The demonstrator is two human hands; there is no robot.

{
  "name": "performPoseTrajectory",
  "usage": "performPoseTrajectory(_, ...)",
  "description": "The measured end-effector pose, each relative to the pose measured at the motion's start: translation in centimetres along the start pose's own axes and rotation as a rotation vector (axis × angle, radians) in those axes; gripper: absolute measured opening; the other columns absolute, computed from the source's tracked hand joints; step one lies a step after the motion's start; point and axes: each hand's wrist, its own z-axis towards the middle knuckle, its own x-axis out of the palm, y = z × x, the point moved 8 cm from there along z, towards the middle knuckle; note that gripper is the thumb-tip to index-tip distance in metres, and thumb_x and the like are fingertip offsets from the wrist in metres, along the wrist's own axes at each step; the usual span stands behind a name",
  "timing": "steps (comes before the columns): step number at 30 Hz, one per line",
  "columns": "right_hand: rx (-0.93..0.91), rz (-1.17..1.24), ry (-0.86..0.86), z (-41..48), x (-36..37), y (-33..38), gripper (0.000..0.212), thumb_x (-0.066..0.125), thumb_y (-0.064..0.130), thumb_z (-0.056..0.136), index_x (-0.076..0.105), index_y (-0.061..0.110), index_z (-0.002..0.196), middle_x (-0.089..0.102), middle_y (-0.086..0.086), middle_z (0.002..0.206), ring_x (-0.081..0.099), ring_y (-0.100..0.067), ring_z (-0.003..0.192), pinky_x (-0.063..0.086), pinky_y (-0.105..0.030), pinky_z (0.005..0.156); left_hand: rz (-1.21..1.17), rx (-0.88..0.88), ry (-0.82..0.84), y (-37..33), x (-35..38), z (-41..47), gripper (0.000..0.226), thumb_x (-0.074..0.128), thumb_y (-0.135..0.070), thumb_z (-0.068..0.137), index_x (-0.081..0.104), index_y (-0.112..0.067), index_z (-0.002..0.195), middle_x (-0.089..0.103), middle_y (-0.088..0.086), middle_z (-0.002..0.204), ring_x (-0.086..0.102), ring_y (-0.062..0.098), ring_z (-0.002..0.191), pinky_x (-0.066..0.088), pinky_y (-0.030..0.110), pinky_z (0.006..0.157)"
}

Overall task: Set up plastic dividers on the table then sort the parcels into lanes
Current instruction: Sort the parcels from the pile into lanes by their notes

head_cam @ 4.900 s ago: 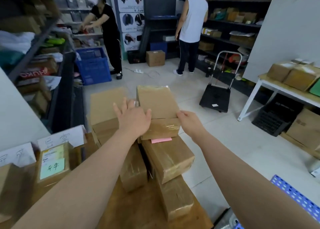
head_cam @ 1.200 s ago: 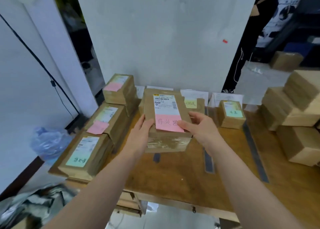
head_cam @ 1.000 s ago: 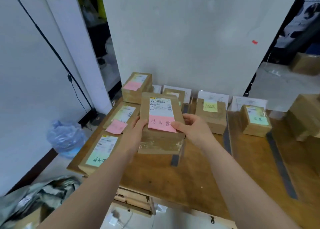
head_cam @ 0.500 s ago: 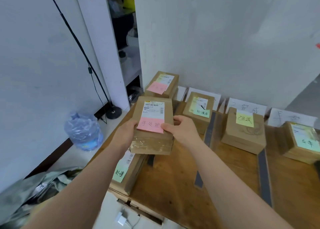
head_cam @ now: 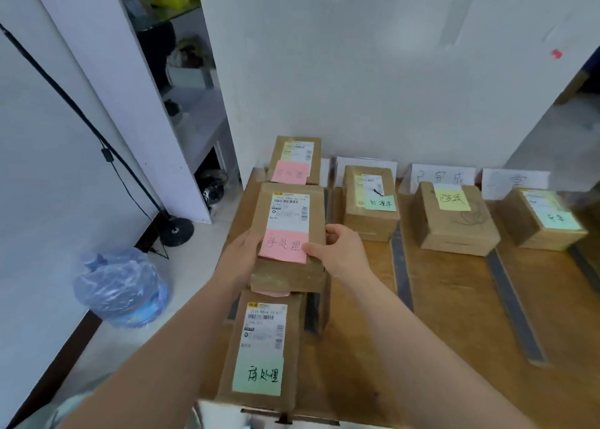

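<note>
We have brought the pink-note parcel (head_cam: pixel 289 230) to just behind the green-note box (head_cam: pixel 263 347) on the worktop (head_cam: pixel 454 298); fingers of left hand (head_cam: pixel 242 256) and right hand (head_cam: pixel 341 253) still grasp its sides; sorting it seems nearly done.

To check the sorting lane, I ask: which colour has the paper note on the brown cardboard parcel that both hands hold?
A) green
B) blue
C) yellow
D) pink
D: the brown cardboard parcel, held by the left hand and the right hand, bears a pink paper note with handwriting.
</note>
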Motion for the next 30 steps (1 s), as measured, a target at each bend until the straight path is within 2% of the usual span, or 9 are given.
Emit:
performPoseTrajectory(5, 0.038, 0.004, -0.069, -0.1, 1.0, -0.7, 0.056, 0.079, 0.021, 0.080, 0.052, 0.018, 0.129, 0.063, 0.002, 0.126, 0.060, -0.014, 0.110, 0.053, -0.027, 0.083, -0.088, -0.061, 0.123, 2.2, 0.3, 2.2, 0.044, 0.049, -0.064, 0.081, 0.073, -0.035, 0.104, 0.076, -0.005, 0.104, 0.070, 0.024, 0.103, 0.049, 0.054, 0.100)
performPoseTrajectory(11, 0.058, 0.002, -0.115, -0.2, 1.6, -1.0, 0.059, 0.079, 0.023, 0.079, 0.052, 0.020, 0.132, 0.063, 0.004, 0.127, 0.060, -0.011, 0.105, 0.055, -0.035, 0.089, -0.067, -0.043, 0.134, 2.2, 0.1, 2.5, 0.041, 0.045, -0.065, 0.082, 0.068, -0.047, 0.110, 0.074, -0.011, 0.107, 0.069, 0.021, 0.106, 0.052, 0.051, 0.097)
performPoseTrajectory(17, 0.042, -0.012, -0.102, -0.5, 1.5, -0.6, 0.062, 0.076, 0.023, 0.083, 0.047, 0.017, 0.138, 0.059, 0.002, 0.133, 0.056, -0.010, 0.108, 0.050, -0.025, 0.085, -0.019, -0.007, 0.090, 0.9, -0.4, 1.5, 0.045, 0.040, -0.065, 0.083, 0.063, -0.043, 0.115, 0.073, -0.009, 0.108, 0.066, 0.019, 0.106, 0.052, 0.049, 0.096)
performPoseTrajectory(19, 0.020, -0.058, -0.120, -0.9, 1.0, -0.2, 0.063, 0.073, 0.028, 0.086, 0.045, 0.018, 0.141, 0.056, 0.002, 0.138, 0.054, -0.012, 0.117, 0.046, -0.025, 0.088, 0.039, 0.049, 0.040, -0.3, -1.0, 1.0, 0.041, 0.038, -0.052, 0.093, 0.057, -0.032, 0.122, 0.067, -0.011, 0.114, 0.059, 0.016, 0.111, 0.047, 0.043, 0.099)
performPoseTrajectory(21, -0.004, -0.117, -0.157, -1.2, 0.0, 0.2, 0.065, 0.070, 0.033, 0.088, 0.041, 0.021, 0.145, 0.050, 0.003, 0.145, 0.048, -0.016, 0.130, 0.044, -0.032, 0.100, 0.115, 0.125, -0.016, -1.9, -1.8, 0.4, 0.039, 0.040, -0.046, 0.096, 0.051, -0.028, 0.129, 0.062, -0.012, 0.121, 0.055, 0.015, 0.116, 0.046, 0.041, 0.099)
performPoseTrajectory(24, -0.082, -0.246, -0.203, -2.2, -1.9, 1.5, 0.061, 0.063, 0.033, 0.092, 0.039, 0.022, 0.147, 0.045, 0.004, 0.149, 0.043, -0.015, 0.136, 0.039, -0.034, 0.107, 0.341, 0.342, -0.067, -5.3, -1.9, -1.1, 0.020, 0.044, -0.038, 0.098, 0.052, -0.034, 0.116, 0.064, -0.012, 0.110, 0.062, 0.014, 0.105, 0.054, 0.036, 0.082)
performPoseTrajectory(25, -0.106, -0.296, -0.216, -2.6, -2.7, 1.8, 0.059, 0.061, 0.033, 0.093, 0.039, 0.022, 0.147, 0.045, 0.004, 0.149, 0.042, -0.015, 0.136, 0.038, -0.033, 0.107, 0.440, 0.422, -0.082, -6.5, -1.5, -1.6, 0.021, 0.044, -0.035, 0.099, 0.053, -0.033, 0.118, 0.064, -0.011, 0.112, 0.062, 0.014, 0.103, 0.053, 0.035, 0.081)
performPoseTrajectory(28, -0.141, -0.430, -0.258, -4.2, -5.3, 2.2, 0.056, 0.060, 0.032, 0.094, 0.041, 0.025, 0.146, 0.047, 0.003, 0.147, 0.047, -0.016, 0.133, 0.041, -0.034, 0.106, 0.659, 0.590, -0.116, -9.9, 0.7, -4.2, 0.042, 0.046, -0.036, 0.100, 0.049, -0.024, 0.140, 0.057, -0.002, 0.138, 0.053, 0.019, 0.122, 0.043, 0.038, 0.100)
performPoseTrajectory(30, -0.149, -0.502, -0.305, -5.5, -7.4, 2.1, 0.054, 0.061, 0.033, 0.094, 0.043, 0.025, 0.144, 0.052, 0.003, 0.143, 0.052, -0.016, 0.127, 0.045, -0.035, 0.104, 0.713, 0.686, -0.085, -11.7, 2.9, -6.2, 0.044, 0.047, -0.034, 0.100, 0.050, -0.020, 0.141, 0.056, 0.001, 0.140, 0.050, 0.021, 0.126, 0.039, 0.038, 0.106)
